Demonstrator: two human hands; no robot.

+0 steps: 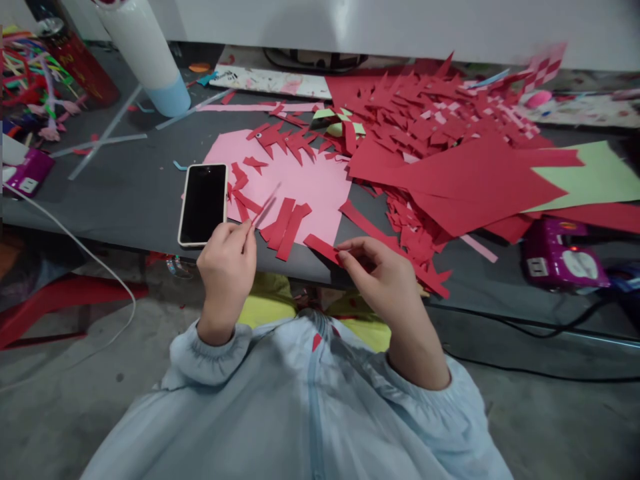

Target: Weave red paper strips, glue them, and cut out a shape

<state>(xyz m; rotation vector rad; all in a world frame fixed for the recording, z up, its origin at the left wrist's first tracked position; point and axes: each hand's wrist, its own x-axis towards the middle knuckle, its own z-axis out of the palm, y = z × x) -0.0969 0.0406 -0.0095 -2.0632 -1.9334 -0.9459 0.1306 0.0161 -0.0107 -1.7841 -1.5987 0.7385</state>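
- Head view, reference landmark: pink paper sheet (320,190), flat on the table (125,210).
- Right hand (380,272): fingers pinch one end of a red paper strip (323,249). The strip's far end overlaps the sheet's near right corner in view; contact cannot be confirmed.
- Left hand (227,259): fingers drawn together, gripping a thin, blurred item (267,202) that rises over the near left part of the sheet. Whether it is paper on edge or a tool cannot be told.
- Done, as judged: a spiky red paper figure (273,140) with a googly eye lies across the sheet's far edge and appears assembled.
- Remaining, as judged: loose red strips (286,230) at the sheet's near edge appear cut but unattached; work seems partway.
- Stock: large red paper (465,173) and a heap of red cuttings (413,230) lie right of the sheet.
- Adjacent: a smartphone (203,203) lies just left of the sheet.
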